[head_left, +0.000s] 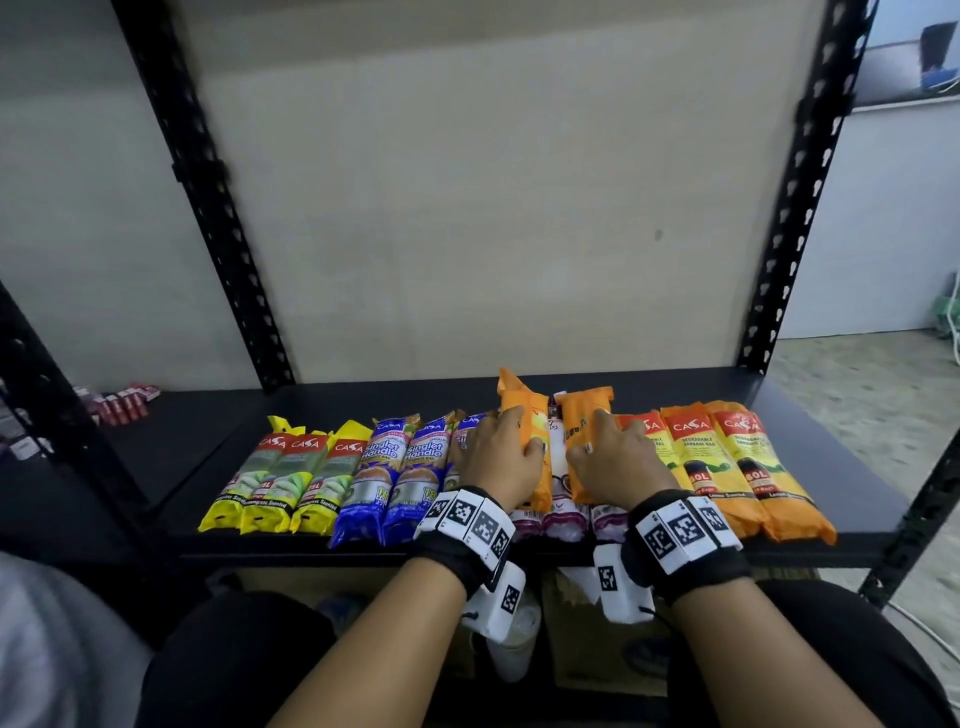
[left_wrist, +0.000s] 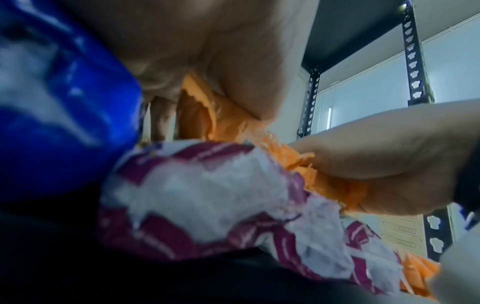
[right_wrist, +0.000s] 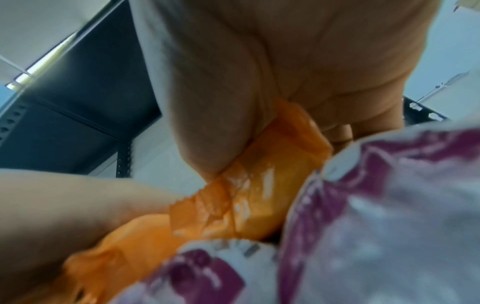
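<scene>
Right now both hands are at the middle of the black shelf (head_left: 363, 400), each on its own orange pack. The left hand (head_left: 498, 457) grips the left orange pack (head_left: 522, 402), with its fingers curled over the top and the thumb pressed against the pack's inner side. The right hand (head_left: 615, 462) holds the right orange pack (head_left: 582, 415) the same way, fingers curled across the top and thumb tucked against the inner edge. The two packs run front to back, close together but apart, their far ends tilted up off the row. Both lie on top of the purple-and-white packs (head_left: 558, 522), whose near ends show at the front edge of the shelf below the wrists. A strip of one of these also shows between the two orange packs. In the wrist views each palm lies down on orange wrapper with the purple-and-white wrapping directly beneath, though both views are blurred. To the left of the hands lie the blue packs (head_left: 400, 467) side by side, and beyond them the yellow packs (head_left: 280, 478). To the right, three orange Casa packs (head_left: 727, 457) lie flat in a row. Each wrist wears a black band (head_left: 457, 556) with white marker blocks. Small red boxes (head_left: 124, 402) sit on a neighbouring shelf far to the left.
</scene>
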